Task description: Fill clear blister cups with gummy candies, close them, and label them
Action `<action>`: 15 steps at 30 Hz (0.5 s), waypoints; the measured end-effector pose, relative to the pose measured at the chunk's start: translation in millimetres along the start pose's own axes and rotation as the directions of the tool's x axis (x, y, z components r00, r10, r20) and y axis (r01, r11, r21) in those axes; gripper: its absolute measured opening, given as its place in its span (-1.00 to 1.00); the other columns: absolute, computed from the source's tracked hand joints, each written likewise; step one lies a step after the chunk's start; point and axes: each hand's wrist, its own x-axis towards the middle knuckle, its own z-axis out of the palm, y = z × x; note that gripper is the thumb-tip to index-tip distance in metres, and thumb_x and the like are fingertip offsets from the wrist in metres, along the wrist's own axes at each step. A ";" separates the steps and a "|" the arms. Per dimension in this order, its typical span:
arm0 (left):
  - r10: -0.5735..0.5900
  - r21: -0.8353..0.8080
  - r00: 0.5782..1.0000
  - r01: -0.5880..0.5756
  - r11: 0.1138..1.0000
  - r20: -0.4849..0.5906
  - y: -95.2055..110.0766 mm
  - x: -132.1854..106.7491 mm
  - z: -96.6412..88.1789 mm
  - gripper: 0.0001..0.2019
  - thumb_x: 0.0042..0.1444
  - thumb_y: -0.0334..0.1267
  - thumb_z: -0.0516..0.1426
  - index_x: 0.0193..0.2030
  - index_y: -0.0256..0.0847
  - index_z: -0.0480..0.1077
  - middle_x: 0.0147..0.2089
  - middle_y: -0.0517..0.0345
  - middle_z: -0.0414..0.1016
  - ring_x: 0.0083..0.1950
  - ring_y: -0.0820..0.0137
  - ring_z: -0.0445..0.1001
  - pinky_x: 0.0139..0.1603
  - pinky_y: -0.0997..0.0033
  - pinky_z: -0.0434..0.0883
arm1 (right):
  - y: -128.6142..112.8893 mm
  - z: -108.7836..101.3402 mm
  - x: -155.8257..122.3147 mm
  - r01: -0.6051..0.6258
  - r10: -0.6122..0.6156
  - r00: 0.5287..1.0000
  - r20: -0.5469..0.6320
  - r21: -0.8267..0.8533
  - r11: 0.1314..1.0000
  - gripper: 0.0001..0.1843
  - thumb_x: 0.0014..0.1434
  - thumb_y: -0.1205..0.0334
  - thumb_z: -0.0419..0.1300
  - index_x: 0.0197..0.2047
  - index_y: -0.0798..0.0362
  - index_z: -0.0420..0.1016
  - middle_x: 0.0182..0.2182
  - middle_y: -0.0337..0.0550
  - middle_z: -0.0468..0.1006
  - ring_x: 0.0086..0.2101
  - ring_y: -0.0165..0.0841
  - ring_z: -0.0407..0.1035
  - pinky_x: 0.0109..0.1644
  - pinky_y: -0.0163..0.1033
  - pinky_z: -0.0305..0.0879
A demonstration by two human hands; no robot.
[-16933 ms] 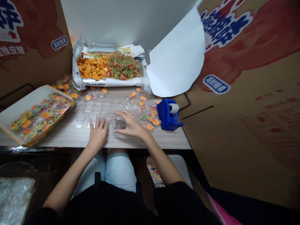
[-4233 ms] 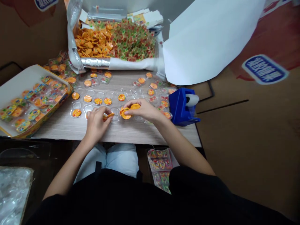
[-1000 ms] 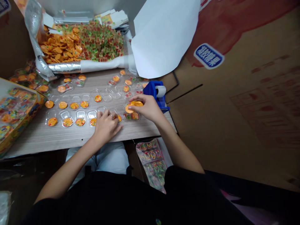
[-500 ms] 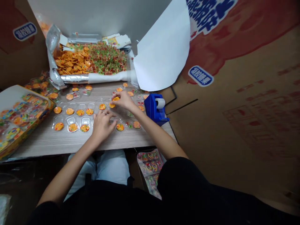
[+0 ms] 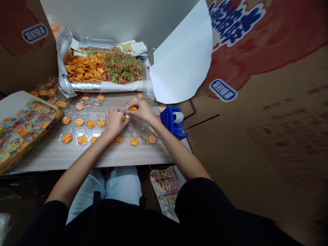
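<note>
— The orange piece (image 5: 126, 118) between the left hand (image 5: 114, 120) and right hand (image 5: 142, 111) is too small to make out; whether either grips it is unclear.

— The left edge cuts off the yellow box (image 5: 30, 147), and the table (image 5: 77, 155) hides part of the printed sheet (image 5: 164, 181).

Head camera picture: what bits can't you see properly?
All in the head view:
- Orange candy: mostly covered by right hand fingers; count too small to tell.
- Clear trays: some hidden beneath left hand.
- Yellow box: cut by the left edge.
- Printed packs below the table: partly behind the black sleeve.
</note>
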 end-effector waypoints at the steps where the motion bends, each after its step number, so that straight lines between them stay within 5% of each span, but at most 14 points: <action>1: 0.014 0.006 1.000 -0.013 1.000 -0.009 0.6 1.3 1.4 -0.75 0.16 -0.13 0.13 -0.11 -0.16 0.53 -0.02 -0.11 0.48 0.09 0.02 0.33 0.03 0.06 0.21 | 1.7 -3.8 0.1 -0.002 0.002 1.000 -0.005 -0.007 1.000 -0.77 -0.07 0.40 0.31 -0.26 0.14 0.65 -0.25 -0.06 0.66 -0.20 -0.23 0.51 -0.02 -0.16 0.38; 9: 0.002 -0.032 1.000 -0.002 0.999 -0.027 -0.1 -0.2 -0.5 -0.78 0.16 -0.15 0.11 -0.18 -0.14 0.55 -0.05 -0.08 0.49 0.07 0.04 0.33 0.02 0.07 0.21 | 12.3 -14.5 -6.2 -0.026 0.029 0.999 0.027 -0.077 0.997 -0.75 -0.10 0.52 0.26 -0.37 0.06 0.66 -0.31 -0.13 0.68 -0.16 -0.19 0.54 0.03 -0.10 0.41; 15: -0.074 -0.125 0.995 0.065 0.990 -0.063 -11.3 -16.0 -33.3 -0.78 0.16 -0.18 0.12 -0.12 -0.12 0.54 -0.04 -0.03 0.48 0.07 0.08 0.36 0.03 0.08 0.24 | 13.8 -17.0 -7.3 -0.017 0.020 1.000 0.012 -0.185 0.983 -0.79 -0.08 0.53 0.23 -0.39 0.12 0.65 -0.32 -0.03 0.67 -0.17 -0.14 0.54 0.05 -0.05 0.40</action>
